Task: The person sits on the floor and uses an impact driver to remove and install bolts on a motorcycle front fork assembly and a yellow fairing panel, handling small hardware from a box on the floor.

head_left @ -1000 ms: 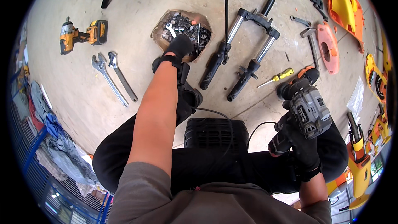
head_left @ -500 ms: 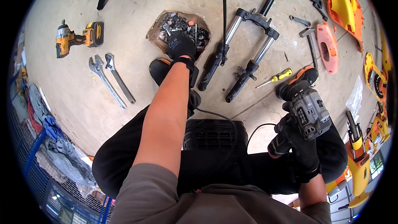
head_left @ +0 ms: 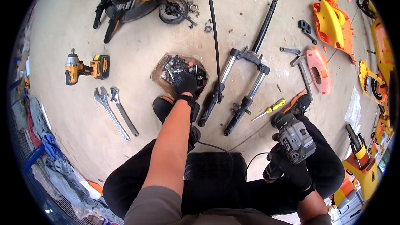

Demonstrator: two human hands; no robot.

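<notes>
Presently, the left hand [head_left: 186,84] is in the box [head_left: 160,81] of small parts [head_left: 170,66], left of frame centre; its grip cannot be told. At lower right, the right hand [head_left: 293,172] grasps a power tool [head_left: 296,141]. A fork [head_left: 250,57] lies right of the box, wrenches [head_left: 111,114] left.

Black over the gloved left hand [head_left: 185,85], brown around its fingers on the container [head_left: 161,84], black and silver among small parts [head_left: 175,63] beside them. Black over the gloved right hand [head_left: 293,170]; grey on the power tool [head_left: 296,141] within its fingers; yellow beyond them on the screwdriver [head_left: 276,105].
</notes>
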